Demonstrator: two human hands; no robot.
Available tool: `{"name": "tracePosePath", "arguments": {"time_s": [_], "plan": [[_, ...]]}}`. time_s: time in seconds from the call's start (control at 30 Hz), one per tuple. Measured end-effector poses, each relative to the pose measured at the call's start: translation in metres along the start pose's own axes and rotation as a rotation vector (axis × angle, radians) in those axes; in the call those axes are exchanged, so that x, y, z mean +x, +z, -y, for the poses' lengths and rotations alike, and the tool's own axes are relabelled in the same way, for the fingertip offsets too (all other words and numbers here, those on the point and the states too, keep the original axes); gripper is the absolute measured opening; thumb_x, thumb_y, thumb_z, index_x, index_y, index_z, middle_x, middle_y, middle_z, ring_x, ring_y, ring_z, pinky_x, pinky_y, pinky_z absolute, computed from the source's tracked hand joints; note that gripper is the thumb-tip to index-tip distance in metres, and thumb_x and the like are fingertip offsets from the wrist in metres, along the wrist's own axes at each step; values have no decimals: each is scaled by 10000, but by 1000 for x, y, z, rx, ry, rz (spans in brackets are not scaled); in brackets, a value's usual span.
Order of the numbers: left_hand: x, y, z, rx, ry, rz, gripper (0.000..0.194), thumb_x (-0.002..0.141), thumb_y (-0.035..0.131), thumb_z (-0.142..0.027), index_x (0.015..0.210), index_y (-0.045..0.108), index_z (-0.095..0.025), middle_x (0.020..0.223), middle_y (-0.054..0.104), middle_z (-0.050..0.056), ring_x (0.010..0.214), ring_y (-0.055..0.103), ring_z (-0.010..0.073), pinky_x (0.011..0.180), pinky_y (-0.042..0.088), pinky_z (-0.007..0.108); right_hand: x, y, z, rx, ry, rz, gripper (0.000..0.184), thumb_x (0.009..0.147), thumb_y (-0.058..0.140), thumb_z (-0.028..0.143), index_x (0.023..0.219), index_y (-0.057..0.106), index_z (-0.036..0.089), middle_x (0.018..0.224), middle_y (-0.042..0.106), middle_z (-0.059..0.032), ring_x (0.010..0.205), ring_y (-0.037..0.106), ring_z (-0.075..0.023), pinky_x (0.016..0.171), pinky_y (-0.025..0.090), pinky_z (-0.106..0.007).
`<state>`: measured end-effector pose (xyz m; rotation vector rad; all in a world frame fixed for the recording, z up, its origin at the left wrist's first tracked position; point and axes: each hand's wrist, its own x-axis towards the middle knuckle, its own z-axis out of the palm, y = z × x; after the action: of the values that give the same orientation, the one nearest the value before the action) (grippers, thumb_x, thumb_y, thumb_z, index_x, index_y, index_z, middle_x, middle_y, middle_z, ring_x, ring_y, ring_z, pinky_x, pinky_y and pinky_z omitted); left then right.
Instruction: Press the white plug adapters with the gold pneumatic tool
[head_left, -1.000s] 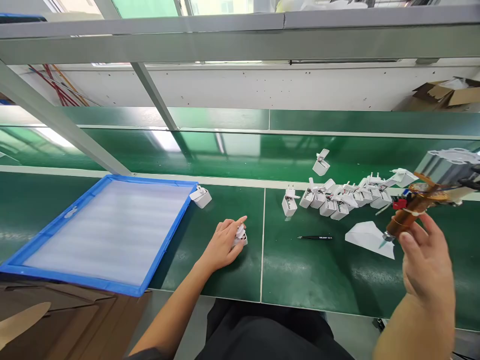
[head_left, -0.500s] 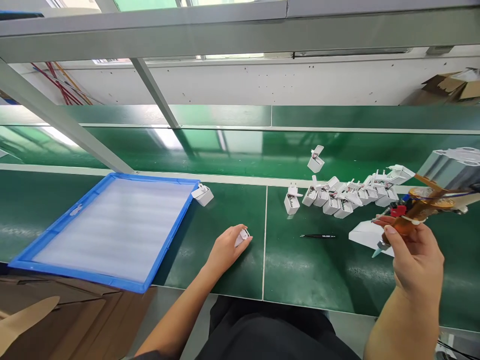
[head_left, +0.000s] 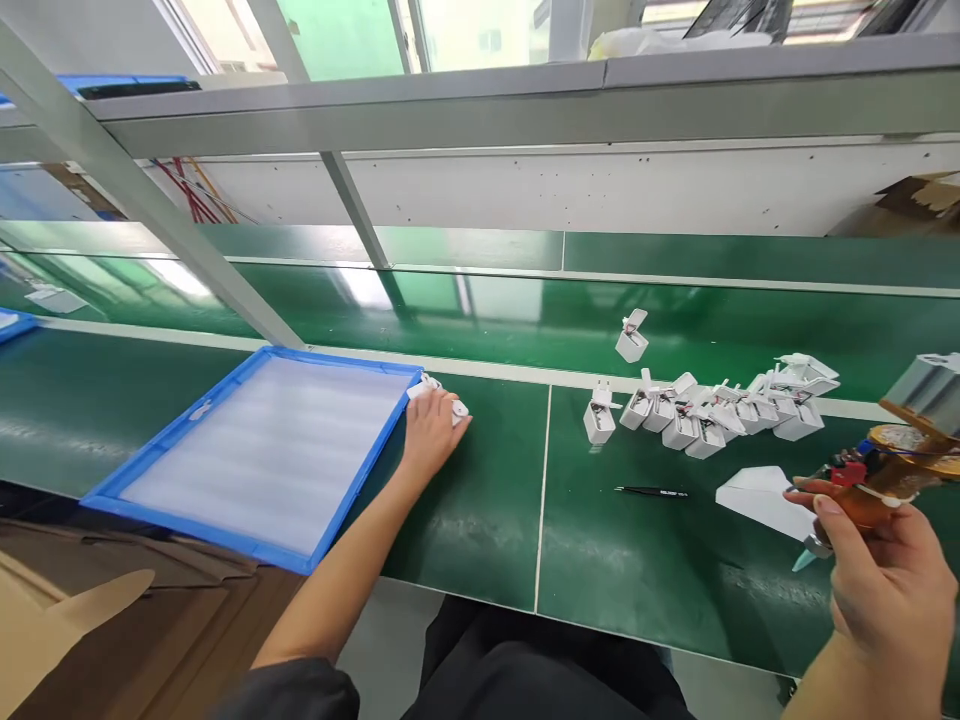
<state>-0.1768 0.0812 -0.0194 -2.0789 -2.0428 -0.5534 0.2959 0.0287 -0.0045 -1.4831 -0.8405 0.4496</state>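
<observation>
My left hand [head_left: 429, 432] is closed on a small white plastic adapter housing [head_left: 460, 410] at the right edge of the blue-framed tray. Another white housing [head_left: 428, 382] stands against that tray [head_left: 319, 553], partly hidden behind my fingers. At the right, my right hand [head_left: 889, 565] grips a glue dispenser [head_left: 862, 507] with an amber barrel, its pale teal nozzle pointing down to the left. Beneath the dispenser lies a folded sheet of white paper [head_left: 761, 500]. Several white housings [head_left: 705, 437] with raised lids and wires stand in a row beyond it.
Black tweezers [head_left: 651, 491] lie on the green bench [head_left: 480, 520]. One white housing [head_left: 631, 343] stands apart, farther back. A grey metal post [head_left: 187, 235] slants down behind the tray. Cardboard [head_left: 172, 640] is below the bench at left, with an open carton [head_left: 919, 205] at far right.
My left hand has carried the white housing left and away from me, up beside the one at the tray. My right hand still holds the dispenser. The view has shifted.
</observation>
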Motion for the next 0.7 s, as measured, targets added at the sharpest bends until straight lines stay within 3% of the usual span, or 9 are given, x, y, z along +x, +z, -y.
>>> {"name": "tracePosePath", "arguments": {"time_s": [0.1, 0.17, 0.3, 0.4, 0.5, 0.6, 0.7], "plan": [[19, 6, 31, 2, -12, -111, 378, 907, 578, -374, 1182, 601, -115, 1567, 346, 246, 1504, 221, 425, 1188, 198, 615, -5, -1, 3, 4, 11, 27, 466, 629, 805, 549, 959, 673, 247, 892, 735, -115, 978, 722, -365, 930, 510, -589], [24, 8, 43, -7, -13, -149, 479, 881, 601, -382, 1272, 567, -108, 1629, 215, 242, 1530, 124, 434, 1197, 158, 636, -9, -2, 6, -6, 7, 67, 456, 680, 775, 552, 991, 671, 236, 937, 744, -104, 971, 719, -318, 944, 517, -547], [34, 5, 32, -13, -43, -277, 702, 884, 610, -461, 1466, 415, -122, 1649, 134, 246, 1538, 29, 446, 1184, 47, 696, -13, -4, 11, -17, -8, 110, 469, 733, 745, 552, 1049, 667, 214, 922, 752, -79, 900, 713, -250, 818, 571, -416], [60, 10, -9, -141, 35, -276, 736, 882, 625, -509, 1480, 393, -148, 1620, 223, 227, 1534, 109, 410, 1214, 109, 632, -16, -2, 13, 22, -26, 98, 464, 739, 761, 521, 1061, 677, 197, 902, 757, -81, 862, 718, -233, 736, 577, -351], [108, 33, -67, -378, 112, -129, 758, 876, 650, -471, 1493, 344, -152, 1534, 369, 218, 1478, 277, 367, 1208, 230, 560, -19, 3, 16, 31, -50, 119, 439, 751, 753, 515, 1044, 685, 195, 874, 763, -81, 829, 724, -221, 717, 576, -326], [159, 64, -128, -579, 22, 93, 829, 852, 704, -374, 1523, 266, -160, 1544, 361, 214, 1497, 233, 354, 1203, 235, 538, -26, 7, 19, -3, -78, 135, 417, 769, 738, 513, 1044, 681, 205, 884, 769, -78, 800, 725, -211, 725, 580, -325], [195, 91, -177, -634, -28, 192, 993, 784, 791, -345, 1549, 196, -129, 1558, 323, 266, 1489, 252, 386, 1168, 291, 526, -35, 9, 23, -18, -107, 156, 414, 791, 728, 487, 1099, 658, 219, 937, 772, -79, 809, 732, -214, 759, 593, -343]]}}
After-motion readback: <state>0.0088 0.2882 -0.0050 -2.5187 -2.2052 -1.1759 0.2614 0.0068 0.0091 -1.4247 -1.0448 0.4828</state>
